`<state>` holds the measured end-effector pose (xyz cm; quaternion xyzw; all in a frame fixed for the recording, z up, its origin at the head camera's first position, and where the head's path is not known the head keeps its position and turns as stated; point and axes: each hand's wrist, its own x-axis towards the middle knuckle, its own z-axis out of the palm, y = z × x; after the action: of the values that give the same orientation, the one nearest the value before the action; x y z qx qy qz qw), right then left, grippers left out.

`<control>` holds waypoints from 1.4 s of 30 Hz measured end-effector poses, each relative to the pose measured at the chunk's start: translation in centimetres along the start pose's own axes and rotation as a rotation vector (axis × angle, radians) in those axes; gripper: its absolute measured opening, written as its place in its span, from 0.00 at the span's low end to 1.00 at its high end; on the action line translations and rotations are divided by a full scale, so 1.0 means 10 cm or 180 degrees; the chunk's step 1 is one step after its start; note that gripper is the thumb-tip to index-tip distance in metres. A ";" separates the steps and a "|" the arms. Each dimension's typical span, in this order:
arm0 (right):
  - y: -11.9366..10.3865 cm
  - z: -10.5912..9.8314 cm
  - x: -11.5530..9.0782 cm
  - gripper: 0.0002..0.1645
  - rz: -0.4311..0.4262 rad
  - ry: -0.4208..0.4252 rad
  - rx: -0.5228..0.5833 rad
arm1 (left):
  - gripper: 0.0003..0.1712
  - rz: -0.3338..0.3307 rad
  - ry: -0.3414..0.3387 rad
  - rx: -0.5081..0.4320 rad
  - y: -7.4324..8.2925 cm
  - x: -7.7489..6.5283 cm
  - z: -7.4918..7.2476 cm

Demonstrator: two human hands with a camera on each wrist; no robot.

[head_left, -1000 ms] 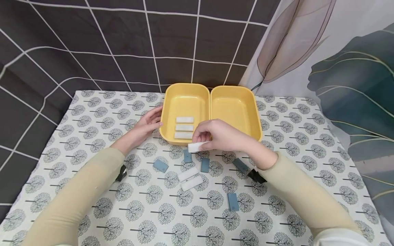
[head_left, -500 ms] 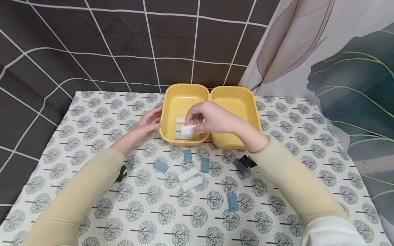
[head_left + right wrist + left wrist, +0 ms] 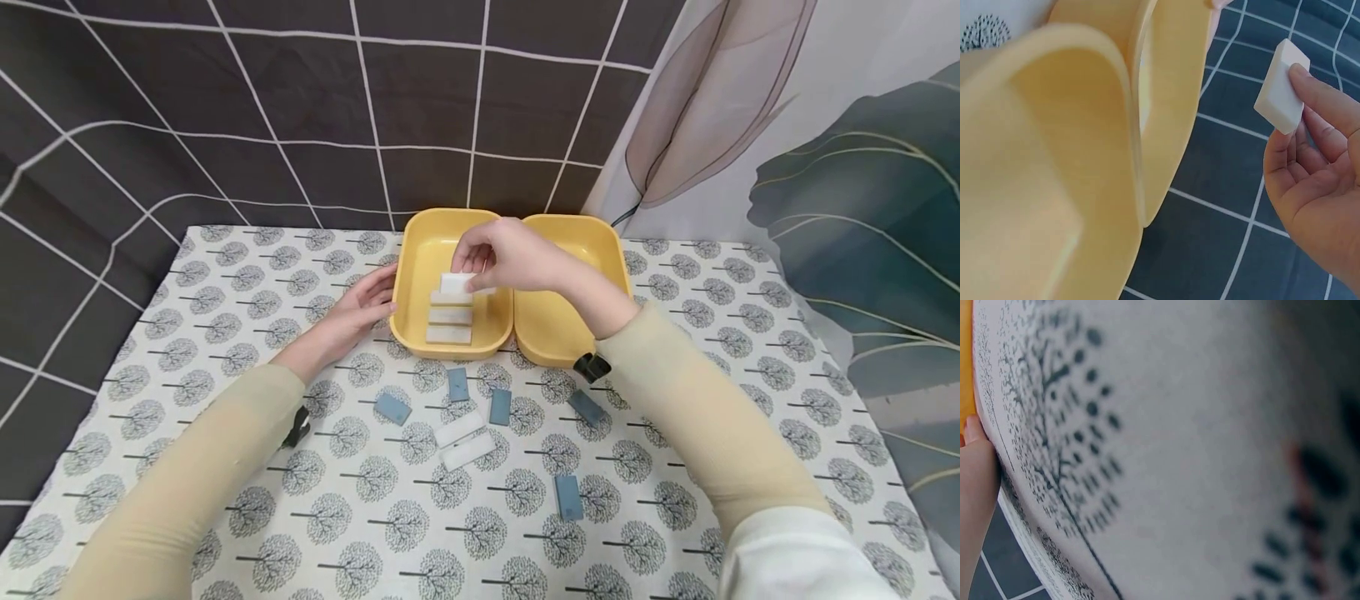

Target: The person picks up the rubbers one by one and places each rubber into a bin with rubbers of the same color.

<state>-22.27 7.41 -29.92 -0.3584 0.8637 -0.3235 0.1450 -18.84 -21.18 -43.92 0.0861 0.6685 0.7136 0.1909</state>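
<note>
My right hand (image 3: 517, 258) pinches a white rectangular block (image 3: 454, 283) between thumb and fingers, over the left yellow bin (image 3: 400, 287). The right wrist view shows this white block (image 3: 1284, 87) held up, with the thumb on its face. Three more white blocks (image 3: 449, 316) lie in a column on that bin's floor, the farthest partly overlapped by the held one. My left hand (image 3: 352, 308) rests against the bin's left wall with its fingers extended. Only part of the left hand (image 3: 977, 481) shows at the left edge of its wrist view.
A second yellow bin (image 3: 626, 275) stands against the first on the right. On the tree-print cloth in front lie two white blocks (image 3: 468, 450) side by side and several blue rectangular pieces (image 3: 568, 497). A dark gridded backdrop (image 3: 300, 92) rises behind the bins.
My right hand has carried the white block from in front of the left bin to over it, moving away from me. The left hand has stayed at the bin's side.
</note>
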 end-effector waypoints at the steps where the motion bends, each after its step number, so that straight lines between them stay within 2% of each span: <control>1: 0.03 -0.01 0.02 0.11 0.0011 0.0014 0.0003 | 0.44 0.0002 0.0000 -0.0002 0.00 0.00 0.00; 18: 0.38 -0.08 0.33 0.12 0.0189 0.0096 0.0204 | 0.44 -0.0051 0.0012 0.0021 -0.01 -0.01 0.02; 26: 0.53 0.02 0.47 0.11 0.0232 0.0013 0.0300 | 0.45 -0.0062 0.0049 0.0030 0.01 -0.02 0.03; 42: 0.81 0.20 0.61 0.09 0.0225 -0.0139 0.0127 | 0.44 -0.0022 0.0027 0.0003 -0.01 -0.02 0.01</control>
<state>-29.84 6.47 -36.94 -0.3316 0.8658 -0.3274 0.1823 -18.62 -21.18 -43.99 0.0808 0.6699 0.7130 0.1906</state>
